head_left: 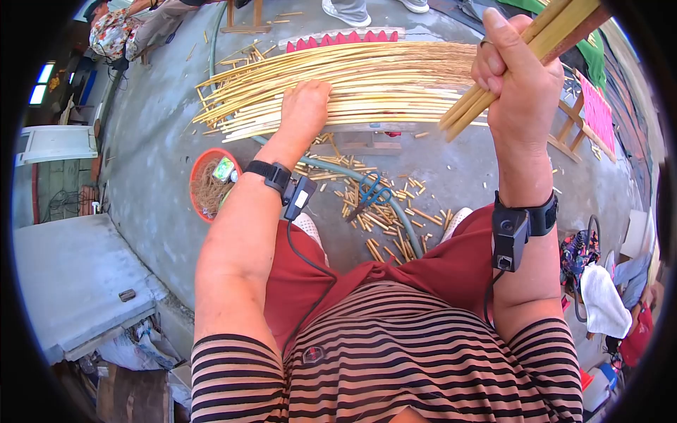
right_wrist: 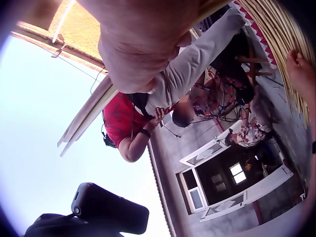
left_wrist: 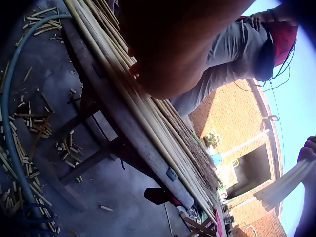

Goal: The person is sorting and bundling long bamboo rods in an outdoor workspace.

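Observation:
Long pale stalks (head_left: 395, 106) lie side by side across a low wooden bench (left_wrist: 143, 140), several with brown feathery tops toward the right. On their left part rests the left hand (head_left: 306, 106), its fingertips hidden among the stalks. The right hand (head_left: 518, 77), raised at the upper right, is curled round a thick bundle of stalks (head_left: 469, 113), whose cut ends point down and left. In the right wrist view the bundle (right_wrist: 89, 111) sticks out past the right hand (right_wrist: 143, 44). The left wrist view shows the left hand (left_wrist: 168, 49) dark and close over the stalks.
Cut stalk pieces (head_left: 381, 218) litter the floor with blue-handled shears (head_left: 370, 194) and a hose (head_left: 331, 168). A red basin (head_left: 199, 169) stands left of the bench. Another pink-covered stand (head_left: 596, 113) is at the right. People sit or stand beyond the bench.

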Action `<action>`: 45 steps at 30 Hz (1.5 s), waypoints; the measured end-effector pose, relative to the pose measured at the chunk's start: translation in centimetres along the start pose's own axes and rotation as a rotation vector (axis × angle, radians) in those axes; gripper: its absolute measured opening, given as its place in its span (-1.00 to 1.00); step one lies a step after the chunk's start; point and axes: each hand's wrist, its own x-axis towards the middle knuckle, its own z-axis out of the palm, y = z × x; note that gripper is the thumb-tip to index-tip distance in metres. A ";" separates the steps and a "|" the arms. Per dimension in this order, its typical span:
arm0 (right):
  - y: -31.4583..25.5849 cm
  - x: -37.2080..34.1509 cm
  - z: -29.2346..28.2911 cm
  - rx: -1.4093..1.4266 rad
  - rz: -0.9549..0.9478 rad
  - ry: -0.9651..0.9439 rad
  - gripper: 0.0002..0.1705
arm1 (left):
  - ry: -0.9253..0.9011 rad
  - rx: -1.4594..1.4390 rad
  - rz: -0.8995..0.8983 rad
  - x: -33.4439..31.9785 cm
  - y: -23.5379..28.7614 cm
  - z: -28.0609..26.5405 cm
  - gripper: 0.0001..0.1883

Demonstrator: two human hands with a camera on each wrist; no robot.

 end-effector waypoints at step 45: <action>10.3 -6.1 5.3 0.419 0.830 -0.197 -0.71 | -0.090 -1.508 -0.637 -4.0 6.6 -10.8 -0.57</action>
